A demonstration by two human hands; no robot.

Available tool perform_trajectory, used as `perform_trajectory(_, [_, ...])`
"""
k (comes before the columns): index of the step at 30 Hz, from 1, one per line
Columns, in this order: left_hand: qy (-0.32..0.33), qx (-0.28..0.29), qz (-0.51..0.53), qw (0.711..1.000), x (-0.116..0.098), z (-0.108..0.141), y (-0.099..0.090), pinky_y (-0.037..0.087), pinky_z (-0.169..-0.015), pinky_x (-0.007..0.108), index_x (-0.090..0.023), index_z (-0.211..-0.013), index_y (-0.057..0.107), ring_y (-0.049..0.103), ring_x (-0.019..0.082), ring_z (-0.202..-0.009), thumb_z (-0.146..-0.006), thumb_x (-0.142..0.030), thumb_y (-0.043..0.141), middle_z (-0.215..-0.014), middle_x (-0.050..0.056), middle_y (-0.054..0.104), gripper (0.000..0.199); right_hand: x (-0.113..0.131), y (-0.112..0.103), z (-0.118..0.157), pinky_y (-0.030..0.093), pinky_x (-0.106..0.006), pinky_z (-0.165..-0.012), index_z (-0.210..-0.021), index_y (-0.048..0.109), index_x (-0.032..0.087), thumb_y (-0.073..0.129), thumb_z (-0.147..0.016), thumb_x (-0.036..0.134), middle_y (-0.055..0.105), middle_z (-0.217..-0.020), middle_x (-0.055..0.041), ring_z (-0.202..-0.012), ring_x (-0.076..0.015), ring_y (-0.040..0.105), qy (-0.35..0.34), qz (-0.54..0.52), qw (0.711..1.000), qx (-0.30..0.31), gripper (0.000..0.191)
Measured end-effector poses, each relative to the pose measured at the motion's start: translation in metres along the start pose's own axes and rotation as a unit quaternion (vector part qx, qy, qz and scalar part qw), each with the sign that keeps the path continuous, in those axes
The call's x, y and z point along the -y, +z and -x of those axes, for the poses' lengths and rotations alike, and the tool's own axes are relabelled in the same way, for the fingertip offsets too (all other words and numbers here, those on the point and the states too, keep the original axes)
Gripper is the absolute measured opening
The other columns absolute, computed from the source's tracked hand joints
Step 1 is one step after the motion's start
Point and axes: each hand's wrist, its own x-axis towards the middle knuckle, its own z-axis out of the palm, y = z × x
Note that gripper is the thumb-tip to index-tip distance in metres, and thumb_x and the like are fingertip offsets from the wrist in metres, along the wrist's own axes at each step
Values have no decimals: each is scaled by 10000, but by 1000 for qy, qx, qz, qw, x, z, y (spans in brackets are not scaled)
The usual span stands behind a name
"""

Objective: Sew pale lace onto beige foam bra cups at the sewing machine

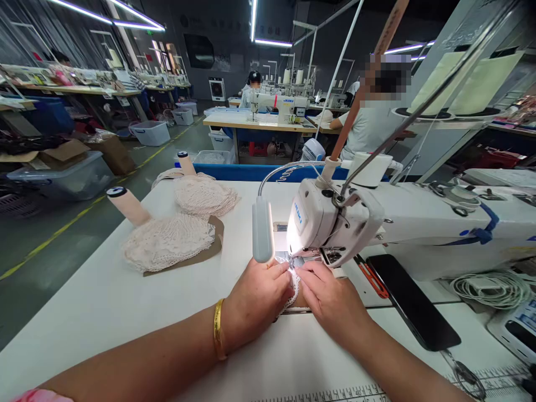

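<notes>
My left hand (pixel 260 296) and my right hand (pixel 330 296) meet at the needle area of a white sewing machine (pixel 312 215). Between them runs a strip of white lace trim (pixel 293 296), its upper end under the presser foot. The left fingers are closed on the lace from its left side. From the right, my right fingertips pinch at the lace edge close to the foot. A lit work lamp (pixel 263 231) on a bendable neck hangs just above my left hand. The needle tip is hard to make out in the glare.
Two piles of lace pieces (pixel 170 243) lie at the left, with thread cones (pixel 128 205) beside them. To the right are orange-handled snips (pixel 372 278), a black phone (pixel 412 298) and a coiled cable (pixel 489 287). Beyond the table sits a co-worker (pixel 368 131).
</notes>
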Motion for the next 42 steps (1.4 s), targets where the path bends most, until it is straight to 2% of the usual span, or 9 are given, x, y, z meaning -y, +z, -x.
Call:
perform_trajectory(12, [-12, 0, 3, 1000, 2, 1, 1, 474, -833, 391, -202, -892, 677, 674, 227, -886, -1069, -212, 466, -905, 71, 741, 276, -3, 6, 4, 465, -351, -664, -1156, 782, 160, 475, -1041, 112, 781, -1018, -103, -827, -230, 686, -8, 47, 999, -4, 332])
perform_trajectory(19, [-22, 13, 14, 1000, 5, -2, 4, 487, -889, 420, -198, -964, 700, 688, 245, -940, -1074, -228, 454, -955, 87, 758, 270, -3, 9, 4, 549, -389, -783, -1269, 762, 178, 455, -1047, 132, 796, -1131, -130, -983, -280, 715, 3, 77, 997, 17, 382])
perform_trajectory(23, [-35, 42, 34, 998, 5, -3, -7, 495, -909, 438, -198, -998, 707, 685, 271, -995, -1050, -294, 521, -1001, 99, 748, 215, -5, 8, 5, 560, -405, -767, -1322, 731, 165, 440, -1052, 154, 785, -1153, -152, -1018, -308, 710, 12, 64, 997, 33, 397])
perform_trajectory(26, [-41, 85, 45, 994, 3, 1, -18, 493, -879, 440, -195, -949, 690, 670, 281, -978, -976, -384, 654, -1019, 94, 720, 194, -5, 1, 6, 545, -390, -730, -1334, 701, 141, 430, -1062, 159, 779, -1078, -145, -910, -282, 708, -4, 24, 999, 28, 384])
perform_trajectory(29, [-41, 97, 35, 994, 1, 5, -22, 472, -844, 423, -194, -857, 648, 644, 251, -920, -981, -271, 609, -996, 77, 699, 150, -4, -6, 7, 515, -371, -700, -1299, 684, 158, 448, -1073, 187, 744, -917, -85, -785, -247, 675, -24, -36, 998, 38, 328])
perform_trajectory(32, [-25, 93, 38, 995, 2, 4, -17, 452, -797, 396, -191, -784, 573, 602, 213, -827, -996, -139, 475, -908, 61, 677, 240, -3, -6, 6, 486, -356, -675, -1262, 673, 197, 513, -1075, 264, 709, -843, -39, -767, -243, 653, -33, -93, 993, 61, 255])
perform_trajectory(35, [-63, 91, 65, 992, 5, -2, -14, 423, -693, 362, -208, -791, 505, 523, 190, -699, -1037, -177, 394, -796, 41, 618, 272, -4, 0, 4, 456, -341, -653, -1130, 688, 212, 509, -1078, 272, 703, -832, -32, -764, -236, 656, -5, -111, 991, 72, 196])
perform_trajectory(39, [-74, 93, 81, 990, 5, -5, -16, 411, -671, 351, -212, -874, 508, 513, 199, -736, -973, -316, 580, -871, 44, 617, 161, -7, 3, -1, 455, -322, -670, -951, 659, 228, 442, -1075, 223, 714, -855, -31, -791, -213, 684, 70, -145, 984, 81, 250])
perform_trajectory(42, [-35, 85, 54, 994, 7, -2, -13, 399, -682, 353, -212, -833, 497, 506, 202, -758, -942, -184, 536, -886, 49, 611, 118, -7, -2, -3, 471, -314, -678, -1031, 678, 230, 449, -1045, 224, 698, -807, -17, -752, -201, 670, 75, -175, 977, 97, 229])
